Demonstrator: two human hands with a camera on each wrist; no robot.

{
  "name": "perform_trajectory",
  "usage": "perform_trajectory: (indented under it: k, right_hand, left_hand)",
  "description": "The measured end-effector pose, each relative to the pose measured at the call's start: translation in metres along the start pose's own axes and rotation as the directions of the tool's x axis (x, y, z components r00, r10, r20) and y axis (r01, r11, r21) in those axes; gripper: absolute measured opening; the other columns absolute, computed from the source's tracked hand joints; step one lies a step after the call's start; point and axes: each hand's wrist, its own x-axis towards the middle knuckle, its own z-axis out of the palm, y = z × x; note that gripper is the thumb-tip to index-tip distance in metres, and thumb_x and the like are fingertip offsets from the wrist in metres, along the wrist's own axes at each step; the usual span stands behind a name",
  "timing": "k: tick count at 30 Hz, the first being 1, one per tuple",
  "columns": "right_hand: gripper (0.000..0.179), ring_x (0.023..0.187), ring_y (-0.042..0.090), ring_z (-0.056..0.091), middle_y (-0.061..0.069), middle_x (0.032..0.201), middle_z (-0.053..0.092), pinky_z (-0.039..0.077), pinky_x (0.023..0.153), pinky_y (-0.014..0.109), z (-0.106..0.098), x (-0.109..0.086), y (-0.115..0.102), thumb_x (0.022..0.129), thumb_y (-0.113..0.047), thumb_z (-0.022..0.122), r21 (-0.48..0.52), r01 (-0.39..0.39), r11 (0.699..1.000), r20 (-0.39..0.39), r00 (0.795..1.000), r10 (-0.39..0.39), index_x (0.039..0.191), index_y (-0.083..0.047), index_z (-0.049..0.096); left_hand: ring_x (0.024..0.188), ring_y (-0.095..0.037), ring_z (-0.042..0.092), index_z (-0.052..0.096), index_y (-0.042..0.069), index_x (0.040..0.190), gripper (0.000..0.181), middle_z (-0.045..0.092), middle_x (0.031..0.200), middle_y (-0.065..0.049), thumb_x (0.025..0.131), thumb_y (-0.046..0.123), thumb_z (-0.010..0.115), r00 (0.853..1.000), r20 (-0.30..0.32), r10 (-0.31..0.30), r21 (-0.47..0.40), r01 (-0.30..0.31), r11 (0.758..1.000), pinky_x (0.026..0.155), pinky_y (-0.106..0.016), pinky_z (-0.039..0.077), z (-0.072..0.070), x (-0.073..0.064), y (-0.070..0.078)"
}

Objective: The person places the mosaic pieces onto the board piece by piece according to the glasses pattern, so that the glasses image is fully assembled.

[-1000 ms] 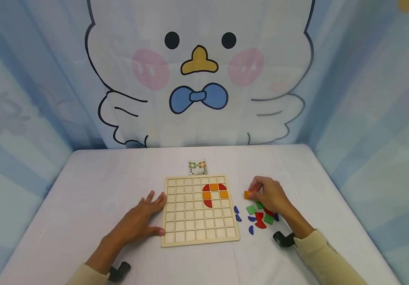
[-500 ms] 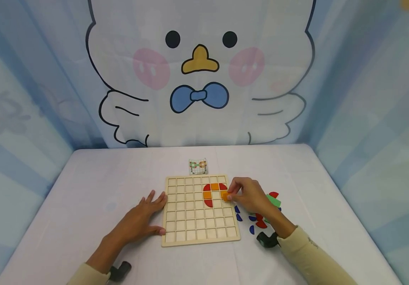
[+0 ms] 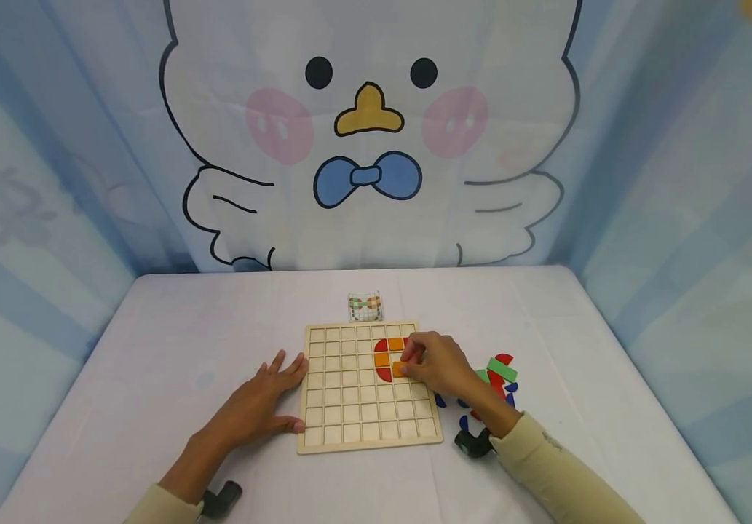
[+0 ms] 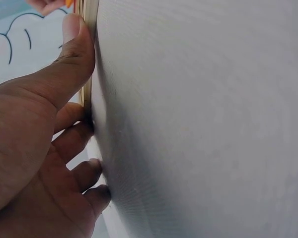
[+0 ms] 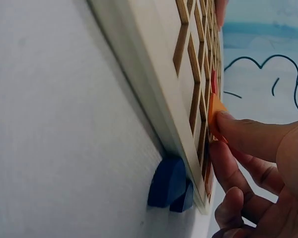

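Orange shows at the right fingertips: a small orange tile (image 3: pixel 398 370) is pinched between the thumb and fingers of the right hand (image 3: pixel 437 360), and in the right wrist view it is held tilted against the grid, part of it standing clear of the cells. The tile has just been carried inward from the right edge of the wooden board (image 3: pixel 369 445) and is now held near the lower red piece (image 3: pixel 384 374). Placing therefore seems to be under way, and the tile is judged not yet seated, since it is neither level nor released.

Just left of these fingertips, the red piece is set in the grid, with an orange square (image 3: pixel 382 359) beyond it; some cells are hidden by the fingers. Farther left, the board's left edge is touched by the thumb and fingertips of the left hand (image 3: pixel 258 407), whose fingers are spread apart.

Beyond the right fingers, a picture card (image 3: pixel 365 307) is placed near the far rim. To their right, green pieces (image 3: pixel 503 370) are scattered, and blue pieces (image 5: pixel 166 183) are seen beside the board's edge on the white cloth (image 3: pixel 218 327).
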Motion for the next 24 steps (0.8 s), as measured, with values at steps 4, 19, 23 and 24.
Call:
perform_trajectory:
  k: [4, 19, 23, 24]
  right_hand:
    - [0.017, 0.072, 0.012, 0.057, -0.005, 0.078, 0.064, 0.046, 0.066, 0.026, 0.0011, 0.0004, -0.0028, 0.089, -0.017, 0.088, -0.026, 0.013, 1.000, 0.001, 1.000, -0.013, 0.086, -0.019, 0.071]
    - [0.018, 0.070, 0.013, 0.058, -0.008, 0.075, 0.067, 0.046, 0.064, 0.028, -0.0031, 0.0011, -0.0100, 0.087, -0.018, 0.089, -0.075, -0.011, 0.997, 0.047, 0.999, 0.014, 0.079, -0.021, 0.073]
    - [0.018, 0.071, 0.013, 0.057, -0.008, 0.075, 0.067, 0.045, 0.065, 0.029, -0.0034, 0.0012, -0.0105, 0.088, -0.019, 0.089, -0.104, -0.006, 0.995, 0.047, 0.999, 0.011, 0.079, -0.021, 0.074]
    - [0.018, 0.070, 0.013, 0.057, -0.008, 0.075, 0.066, 0.045, 0.065, 0.028, -0.0033, 0.0014, -0.0106, 0.088, -0.019, 0.089, -0.109, -0.005, 0.994, 0.046, 0.999, 0.010, 0.080, -0.021, 0.074]
  left_hand:
    - [0.162, -0.046, 0.023, 0.039, 0.010, 0.165, 0.109, 0.034, 0.172, -0.010, 0.076, 0.046, 0.090, 1.000, 0.000, -0.002, -0.008, 0.002, 1.000, 0.125, -0.070, 0.031, -0.0002, -0.0004, 0.0006]
    - [0.161, -0.048, 0.023, 0.038, 0.010, 0.165, 0.108, 0.034, 0.172, -0.011, 0.076, 0.046, 0.090, 1.000, 0.001, -0.007, -0.006, 0.007, 1.000, 0.123, -0.072, 0.033, 0.0001, -0.0007, 0.0003]
    - [0.162, -0.047, 0.023, 0.038, 0.010, 0.165, 0.108, 0.033, 0.172, -0.011, 0.077, 0.046, 0.090, 1.000, -0.001, -0.002, -0.008, 0.002, 1.000, 0.124, -0.071, 0.032, 0.0005, -0.0011, 0.0002]
    - [0.162, -0.047, 0.023, 0.038, 0.009, 0.165, 0.108, 0.033, 0.172, -0.011, 0.077, 0.046, 0.089, 1.000, 0.000, 0.000, -0.007, 0.000, 1.000, 0.124, -0.071, 0.032, 0.0004, -0.0011, 0.0004]
